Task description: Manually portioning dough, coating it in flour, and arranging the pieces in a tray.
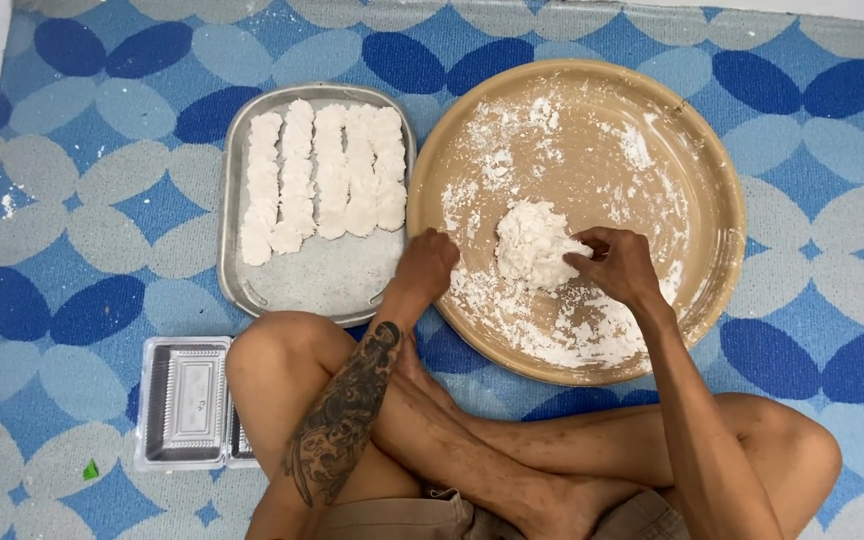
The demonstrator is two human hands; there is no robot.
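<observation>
Seen from above, seated cross-legged on a floor mat (82, 200) patterned in blue and grey ovals. Right hand (617, 262) pinching into a white dough lump (534, 243) in a large round tan tray (712, 160) dusted with flour. Left hand (427, 265) curled closed at the tray's left rim, forearm tattooed. Just left of it, a rectangular metal tray (322, 285) carrying five rows of white dough pieces (322, 180). Near the left knee, a clear plastic container (184, 402) on the mat.

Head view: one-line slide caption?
Right hand pinches white dough mound in round tan tray; left hand rests at rim beside metal tray of shaped pieces.
</observation>
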